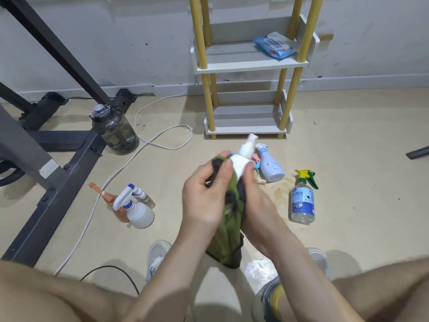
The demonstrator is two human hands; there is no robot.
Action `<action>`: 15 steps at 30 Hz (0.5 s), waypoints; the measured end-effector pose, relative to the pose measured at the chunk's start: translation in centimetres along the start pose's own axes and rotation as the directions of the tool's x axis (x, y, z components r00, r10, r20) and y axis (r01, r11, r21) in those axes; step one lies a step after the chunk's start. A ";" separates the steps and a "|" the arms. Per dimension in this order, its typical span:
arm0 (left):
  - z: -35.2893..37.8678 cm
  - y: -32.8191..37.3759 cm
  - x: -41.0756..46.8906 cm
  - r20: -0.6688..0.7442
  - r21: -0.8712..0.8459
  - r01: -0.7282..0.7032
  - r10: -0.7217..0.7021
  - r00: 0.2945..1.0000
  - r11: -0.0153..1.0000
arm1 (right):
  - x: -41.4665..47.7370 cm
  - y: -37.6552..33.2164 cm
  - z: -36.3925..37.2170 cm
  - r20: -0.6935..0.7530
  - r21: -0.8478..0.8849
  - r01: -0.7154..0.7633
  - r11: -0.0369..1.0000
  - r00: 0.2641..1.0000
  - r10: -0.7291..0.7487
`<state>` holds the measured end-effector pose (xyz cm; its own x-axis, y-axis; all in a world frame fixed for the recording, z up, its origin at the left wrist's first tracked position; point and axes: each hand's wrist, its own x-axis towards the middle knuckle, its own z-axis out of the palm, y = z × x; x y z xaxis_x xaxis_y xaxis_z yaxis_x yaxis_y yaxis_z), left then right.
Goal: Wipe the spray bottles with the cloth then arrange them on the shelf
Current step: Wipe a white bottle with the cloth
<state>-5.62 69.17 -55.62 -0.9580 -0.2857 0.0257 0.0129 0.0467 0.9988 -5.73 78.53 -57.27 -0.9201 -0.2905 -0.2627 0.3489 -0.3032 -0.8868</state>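
Note:
My right hand (253,196) grips a small white spray bottle (242,159) from below, nozzle pointing up and away. My left hand (206,196) pinches a green and black cloth (228,228) against the bottle's side; the cloth hangs down between my hands. On the floor lie a pale blue spray bottle (270,165) on its side, an upright clear bottle with a green and yellow trigger (301,201), a white trigger bottle (137,209) and an orange one (111,201) beside it. The white and yellow shelf (250,63) stands ahead against the wall.
A blue wipes packet (275,44) lies on the upper shelf. A dark water jug (115,129) and a black metal frame (58,168) stand at left. A white cable (148,138) loops across the floor. Brown stains mark the floor near the clear bottle.

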 end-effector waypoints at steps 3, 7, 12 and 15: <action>-0.4 0.4 0.9 0.177 -0.132 0.163 -0.139 0.974 0.978 | 0.0 0.4 -0.2 0.187 -0.231 -0.090 0.969 0.973 0.135; -0.4 0.7 0.7 0.109 -0.039 0.205 -0.200 0.974 0.978 | -0.8 -0.5 -0.5 0.155 -0.436 -0.124 0.892 0.965 0.210; -1.2 0.8 1.5 -0.053 -0.111 0.238 -0.244 0.968 0.965 | -1.3 -3.2 -0.9 -0.208 -0.648 0.169 0.743 0.899 -0.386; -1.3 1.0 2.0 -0.163 -0.278 0.300 -0.352 0.922 0.913 | -2.2 -3.9 0.2 -0.060 -0.775 0.204 0.598 0.918 -0.392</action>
<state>-7.18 67.37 -54.56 -0.8407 -0.4357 -0.3215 -0.1956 -0.3093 0.9306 -5.01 80.19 -53.21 -0.9922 -0.0930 0.0833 -0.1172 0.4630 -0.8786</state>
